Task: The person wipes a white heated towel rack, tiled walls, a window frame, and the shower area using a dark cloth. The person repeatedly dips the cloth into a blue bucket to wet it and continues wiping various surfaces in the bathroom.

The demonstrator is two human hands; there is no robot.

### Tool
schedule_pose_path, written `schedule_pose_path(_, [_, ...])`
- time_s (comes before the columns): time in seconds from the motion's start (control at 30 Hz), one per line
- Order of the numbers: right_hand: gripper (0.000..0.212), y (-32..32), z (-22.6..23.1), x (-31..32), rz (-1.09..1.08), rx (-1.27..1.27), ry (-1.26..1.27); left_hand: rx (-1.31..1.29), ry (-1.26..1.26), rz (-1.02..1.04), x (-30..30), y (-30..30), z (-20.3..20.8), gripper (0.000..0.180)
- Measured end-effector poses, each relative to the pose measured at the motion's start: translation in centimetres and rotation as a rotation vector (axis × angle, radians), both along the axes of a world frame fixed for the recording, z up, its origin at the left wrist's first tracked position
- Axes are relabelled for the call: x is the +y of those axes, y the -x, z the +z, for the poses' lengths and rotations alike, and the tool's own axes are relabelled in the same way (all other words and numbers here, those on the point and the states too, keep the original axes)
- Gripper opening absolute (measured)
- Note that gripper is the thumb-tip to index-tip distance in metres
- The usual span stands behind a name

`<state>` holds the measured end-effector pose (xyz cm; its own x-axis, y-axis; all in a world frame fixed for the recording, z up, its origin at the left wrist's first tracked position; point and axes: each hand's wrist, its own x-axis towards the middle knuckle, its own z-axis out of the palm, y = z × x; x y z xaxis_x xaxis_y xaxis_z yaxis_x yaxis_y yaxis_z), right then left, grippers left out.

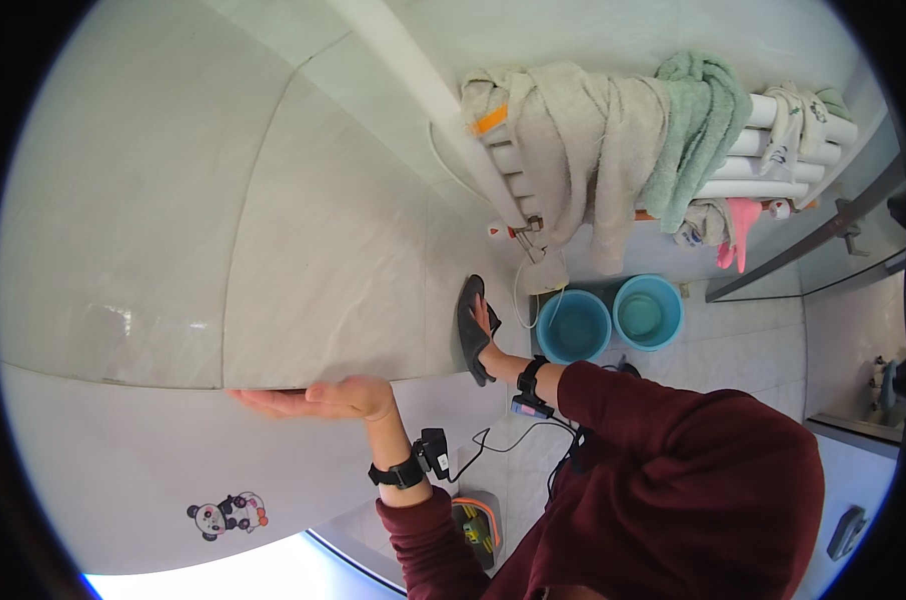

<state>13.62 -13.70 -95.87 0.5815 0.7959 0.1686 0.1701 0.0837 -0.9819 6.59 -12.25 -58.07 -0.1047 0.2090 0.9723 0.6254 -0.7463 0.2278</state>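
My left hand (318, 400) is stretched out flat at the seam where the pale tiled wall (323, 230) meets a smooth white panel (123, 450); it grips nothing I can see. My right hand (486, 325) is further right, its fingers partly hidden, closed on a dark grey slipper-like thing (470, 335). That thing stands close to the wall's lower right part; whether it touches the wall I cannot tell. Both wrists wear black straps with small devices.
Two blue buckets (574, 328) stand on the tiled floor beneath a white towel radiator (763, 170) hung with beige and green towels (698, 130). A pink rubber glove (739, 232) hangs there too. Cables (518, 428) run between my arms. A panda sticker (231, 515) marks the white panel.
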Motion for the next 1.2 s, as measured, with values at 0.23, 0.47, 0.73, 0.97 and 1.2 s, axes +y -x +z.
schedule_pose_path(0.23, [0.063, 4.8, 8.0, -2.6, 0.07, 0.023, 0.001, -0.003, -0.008, -0.066, 0.2, 0.1, -0.1, 0.076])
schedule_pose_path(0.47, [0.068, 4.3, 21.3, -4.3, 0.097, 0.053, -0.206, -0.023, 0.028, -0.144, 0.5, 0.8, -0.8, 0.074])
schedule_pose_path(0.73, [0.056, -1.4, 33.7, -0.7, 0.203, -0.552, -0.785, 0.174, 0.069, -0.199, 0.9, 4.4, -2.0, 0.065])
schedule_pose_path(0.97, [0.056, -4.1, 49.6, 2.9, 0.259, -0.945, -1.102, 0.086, 0.158, -0.263, 0.8, 3.9, -3.3, 0.065])
schedule_pose_path(1.2, [0.054, -5.2, 62.6, 7.3, -0.043, -0.818, -1.356, 0.159, 0.044, -0.185, 0.5, 3.1, -1.9, 0.063])
